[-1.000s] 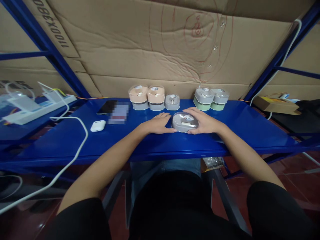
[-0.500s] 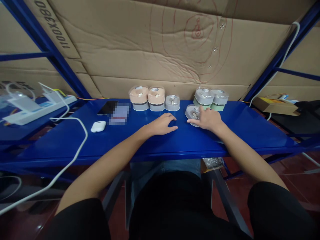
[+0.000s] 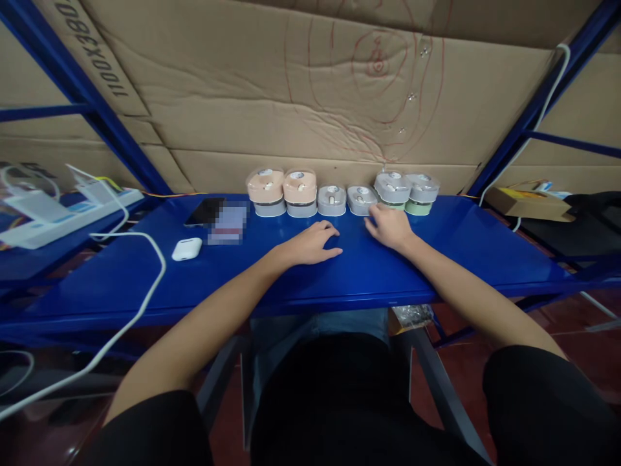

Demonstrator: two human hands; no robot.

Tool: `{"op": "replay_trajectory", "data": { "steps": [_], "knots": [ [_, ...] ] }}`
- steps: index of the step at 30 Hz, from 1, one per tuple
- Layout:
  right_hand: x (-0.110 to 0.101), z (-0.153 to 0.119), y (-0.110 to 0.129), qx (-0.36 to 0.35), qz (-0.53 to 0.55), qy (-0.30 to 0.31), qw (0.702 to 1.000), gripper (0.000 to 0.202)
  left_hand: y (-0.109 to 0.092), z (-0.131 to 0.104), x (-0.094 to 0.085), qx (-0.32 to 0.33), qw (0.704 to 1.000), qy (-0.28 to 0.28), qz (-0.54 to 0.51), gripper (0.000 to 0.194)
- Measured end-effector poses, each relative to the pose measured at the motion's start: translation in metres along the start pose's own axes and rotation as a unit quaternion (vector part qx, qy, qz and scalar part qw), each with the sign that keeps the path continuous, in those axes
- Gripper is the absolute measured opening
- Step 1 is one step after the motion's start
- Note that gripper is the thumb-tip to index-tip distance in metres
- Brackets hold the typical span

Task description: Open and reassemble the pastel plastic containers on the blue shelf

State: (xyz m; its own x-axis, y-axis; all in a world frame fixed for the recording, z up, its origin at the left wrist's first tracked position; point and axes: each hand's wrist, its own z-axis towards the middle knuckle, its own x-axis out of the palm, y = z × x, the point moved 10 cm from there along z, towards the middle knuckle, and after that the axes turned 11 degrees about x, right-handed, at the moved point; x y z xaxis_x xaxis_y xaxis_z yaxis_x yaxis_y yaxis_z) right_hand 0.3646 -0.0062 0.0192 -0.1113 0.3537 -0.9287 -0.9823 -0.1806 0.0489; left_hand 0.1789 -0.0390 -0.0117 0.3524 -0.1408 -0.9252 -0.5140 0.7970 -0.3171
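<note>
A blue table [image 3: 436, 259] backed by cardboard [image 3: 315, 97] offers bare surface in front of a row of small boxes along its far edge. The right hand [image 3: 388, 226], fingers loosely open, touches a grey box [image 3: 359, 199] standing in that row; the left hand [image 3: 310, 244] lies flat and empty just beside.

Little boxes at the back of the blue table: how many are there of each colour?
Peach-topped boxes stacked on grey ones: 2
Single grey boxes: 2, one by the right hand
Grey boxes on green ones: 2
Total: 6 piles, 10 boxes.
</note>
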Motion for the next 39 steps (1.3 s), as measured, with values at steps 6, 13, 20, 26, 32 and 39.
{"op": "replay_trajectory", "data": {
  "steps": [6,13,20,26,32,39],
  "knots": [
    [0.01,-0.009,0.041,-0.144,0.041,0.013,0.989,0.043,0.0,0.0,0.002,0.003,1.0,0.004,0.011,0.067],
    [0.03,0.036,0.087,-0.132,0.039,0.028,0.99,0.089,0.005,0.001,-0.012,-0.014,0.998,-0.048,0.033,0.039],
    [-0.007,0.024,0.086,-0.099,0.093,-0.044,0.99,0.061,0.024,-0.01,-0.053,-0.121,0.973,-0.189,0.063,0.029],
    [-0.01,0.008,0.071,0.055,0.075,0.004,0.996,0.088,0.026,-0.017,-0.069,-0.098,0.956,-0.273,0.05,0.024],
    [-0.006,-0.009,0.095,-0.127,0.137,0.135,0.973,0.095,0.027,-0.013,-0.056,-0.043,0.968,-0.233,-0.08,0.065],
    [-0.022,-0.007,0.075,-0.193,0.254,0.161,0.934,0.1,0.015,-0.004,-0.028,0.019,0.984,-0.106,-0.14,0.13]
  ]
}}
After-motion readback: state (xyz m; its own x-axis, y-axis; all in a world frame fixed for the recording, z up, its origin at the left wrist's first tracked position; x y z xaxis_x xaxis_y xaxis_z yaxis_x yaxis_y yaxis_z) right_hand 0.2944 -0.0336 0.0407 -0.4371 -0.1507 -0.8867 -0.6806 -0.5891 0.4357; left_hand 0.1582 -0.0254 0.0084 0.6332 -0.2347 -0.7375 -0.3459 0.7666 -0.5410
